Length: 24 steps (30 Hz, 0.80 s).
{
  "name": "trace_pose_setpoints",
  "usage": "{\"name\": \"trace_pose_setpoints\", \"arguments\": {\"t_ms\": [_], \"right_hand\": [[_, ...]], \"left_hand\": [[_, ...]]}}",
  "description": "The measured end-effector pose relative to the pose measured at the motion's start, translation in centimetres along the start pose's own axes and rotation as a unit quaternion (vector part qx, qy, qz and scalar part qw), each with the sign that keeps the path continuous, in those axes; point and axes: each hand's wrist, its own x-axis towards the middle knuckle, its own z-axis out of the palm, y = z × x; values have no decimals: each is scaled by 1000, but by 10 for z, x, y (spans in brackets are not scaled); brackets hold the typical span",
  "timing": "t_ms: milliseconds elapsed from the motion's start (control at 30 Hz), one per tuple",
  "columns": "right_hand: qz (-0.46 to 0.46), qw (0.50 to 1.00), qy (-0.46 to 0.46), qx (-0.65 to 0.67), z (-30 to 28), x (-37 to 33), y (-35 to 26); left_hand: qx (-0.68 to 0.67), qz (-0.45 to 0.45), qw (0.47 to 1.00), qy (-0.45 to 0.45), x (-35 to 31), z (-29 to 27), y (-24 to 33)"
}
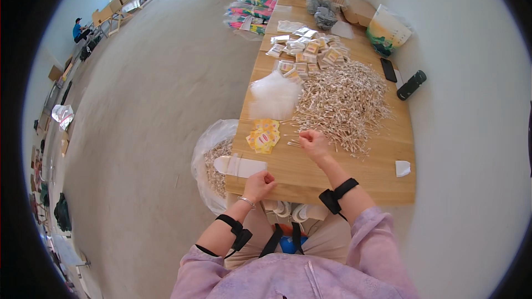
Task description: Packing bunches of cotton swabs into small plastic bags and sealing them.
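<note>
My right hand is closed at the near left edge of a big pile of cotton swabs. A few loose swabs show right by its pinched fingertips. Closer to me, my left hand has its fingers curled together by the table's front edge; what they hold, if anything, is hidden. Just beyond it lies a white rounded strip with a band across it. Yellow printed cards are spread left of my right hand. Behind them is a stack of clear plastic bags.
Filled small packets are heaped farther along the wooden table. A phone and a dark bottle stand by the right wall. A plastic-lined container of swabs sits on the floor at left. A paper scrap lies at right.
</note>
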Motion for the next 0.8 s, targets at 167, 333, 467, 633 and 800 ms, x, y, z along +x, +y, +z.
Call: {"name": "trace_pose_setpoints", "arguments": {"t_ms": [167, 333, 467, 633, 800], "right_hand": [[-137, 969, 6, -205, 51, 29, -15], [-162, 918, 59, -357, 72, 83, -20], [-115, 893, 59, -431, 88, 95, -35], [-122, 891, 36, -435, 94, 105, -36], [-142, 937, 90, -307, 85, 124, -10]], "left_hand": [[-8, -33, 999, 18, 6, -3, -9], [-29, -62, 998, 11, 9, -2, -3], [-57, -74, 996, 1, 5, -7, -1], [-100, -90, 991, -7, 5, -9, -3], [-112, -97, 989, -27, 7, -10, 7]]}}
